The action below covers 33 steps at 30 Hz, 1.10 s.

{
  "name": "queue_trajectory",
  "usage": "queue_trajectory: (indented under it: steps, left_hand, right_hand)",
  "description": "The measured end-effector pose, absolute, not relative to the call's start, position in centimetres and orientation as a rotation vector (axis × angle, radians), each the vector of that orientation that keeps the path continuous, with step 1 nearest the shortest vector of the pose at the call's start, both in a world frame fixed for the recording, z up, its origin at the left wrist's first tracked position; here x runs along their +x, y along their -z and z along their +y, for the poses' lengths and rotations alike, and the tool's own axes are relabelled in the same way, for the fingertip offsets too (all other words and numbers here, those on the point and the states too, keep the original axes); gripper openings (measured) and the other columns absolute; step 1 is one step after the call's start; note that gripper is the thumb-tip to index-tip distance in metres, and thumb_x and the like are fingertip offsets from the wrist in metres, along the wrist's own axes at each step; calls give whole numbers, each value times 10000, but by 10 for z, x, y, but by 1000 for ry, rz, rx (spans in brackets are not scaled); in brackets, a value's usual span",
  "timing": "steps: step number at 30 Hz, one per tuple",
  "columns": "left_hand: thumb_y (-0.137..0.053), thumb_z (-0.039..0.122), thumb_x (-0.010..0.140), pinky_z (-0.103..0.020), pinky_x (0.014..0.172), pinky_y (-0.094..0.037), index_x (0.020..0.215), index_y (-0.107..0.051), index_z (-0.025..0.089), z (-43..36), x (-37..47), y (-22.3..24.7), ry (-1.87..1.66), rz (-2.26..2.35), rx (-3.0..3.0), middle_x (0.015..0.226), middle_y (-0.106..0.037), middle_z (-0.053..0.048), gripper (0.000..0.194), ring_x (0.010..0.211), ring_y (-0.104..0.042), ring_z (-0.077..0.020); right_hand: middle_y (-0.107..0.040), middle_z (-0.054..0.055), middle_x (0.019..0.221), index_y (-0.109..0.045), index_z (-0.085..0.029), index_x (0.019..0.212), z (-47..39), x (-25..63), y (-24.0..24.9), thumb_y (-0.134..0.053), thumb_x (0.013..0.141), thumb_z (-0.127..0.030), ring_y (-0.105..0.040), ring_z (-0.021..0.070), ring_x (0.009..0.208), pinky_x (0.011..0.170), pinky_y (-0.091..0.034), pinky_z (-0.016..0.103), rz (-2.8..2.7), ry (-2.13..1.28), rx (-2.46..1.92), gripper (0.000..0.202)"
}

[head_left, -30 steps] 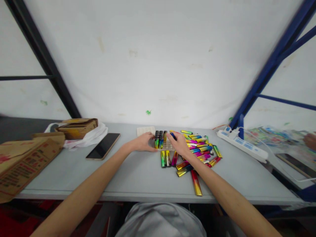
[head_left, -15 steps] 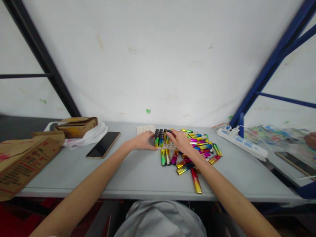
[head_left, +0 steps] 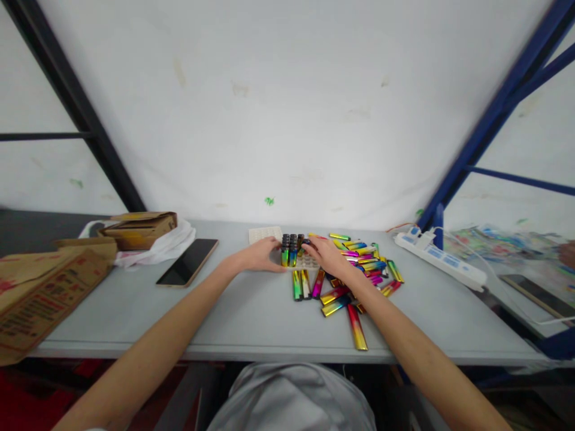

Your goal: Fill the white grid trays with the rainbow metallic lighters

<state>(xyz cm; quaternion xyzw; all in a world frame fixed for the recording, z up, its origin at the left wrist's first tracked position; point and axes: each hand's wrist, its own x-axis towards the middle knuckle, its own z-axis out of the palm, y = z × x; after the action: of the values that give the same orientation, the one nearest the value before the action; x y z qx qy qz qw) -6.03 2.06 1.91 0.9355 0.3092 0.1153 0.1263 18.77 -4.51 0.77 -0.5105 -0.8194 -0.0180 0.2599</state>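
Note:
Shiny multicoloured lighters with black tops [head_left: 288,251] stand upright in rows at the left end of a white holed tray [head_left: 308,262]. My left hand [head_left: 260,254] curves round that end, thumb along the front edge and fingers behind, holding the tray. On the other side, my right hand [head_left: 330,256] is closed with thumb and fingers at a black-topped lighter [head_left: 306,242] just right of the standing rows; its lower part is partly hidden. In front of the tray lie a green-gold lighter [head_left: 297,285] and several others.
A heap of loose lighters [head_left: 369,260] spreads under and beside my right forearm. Another white tray [head_left: 265,234] lies behind my left hand. Left are a phone [head_left: 188,263], a white bag [head_left: 173,244] and cardboard boxes [head_left: 54,293]. A power strip [head_left: 442,260] lies at right.
My right hand has shifted slightly left and down, bringing the lighter's black top lower beside the rows. My left hand stays at the tray's end.

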Motion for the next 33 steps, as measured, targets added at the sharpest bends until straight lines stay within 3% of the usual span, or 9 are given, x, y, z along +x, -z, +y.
queue_trajectory:
  steps: [10,19,26,30,33]
  left_hand:
    - [-740,627,709,-375,966,-497,1123,-723,137,23,-60,-18,-358,889,2738,1167,-698,-143,642,1064,-639,-315]
    - [-717,652,696,-351,846,-501,948,-739,151,19,-58,-23,-311,956,2779,1004,-692,-125,562,940,-638,-294]
    - [-718,641,677,-314,709,-481,920,-704,173,21,-59,-20,-341,989,2777,877,-690,-72,528,806,-632,-248]
    - [-709,656,679,-286,598,-417,931,-684,161,19,-59,-22,-293,1031,2733,790,-662,-43,556,698,-596,-212]
    - [-700,667,693,-275,584,-392,1037,-676,158,17,-59,-24,-266,1021,2699,783,-646,-29,615,679,-578,-198]
  right_hand:
    - [-662,75,935,-594,-183,968,-39,194,-5,-425,1074,-384,-596,199,863,797,-437,299,-2217,86,-1306,283]
    - [-667,89,995,-621,-173,995,-41,194,-10,-448,1068,-372,-608,197,927,849,-443,293,-2330,92,-1258,273]
    - [-711,108,907,-672,-173,966,-36,182,-16,-504,1044,-421,-634,202,789,722,-400,277,-2319,188,-1521,309]
    - [-697,56,814,-679,-177,969,-40,202,-25,-523,1026,-481,-598,177,719,687,-374,264,-2254,48,-1439,346]
    - [-687,27,769,-697,-176,954,-49,229,-33,-540,1019,-430,-579,162,677,668,-380,256,-2253,-139,-1403,306]
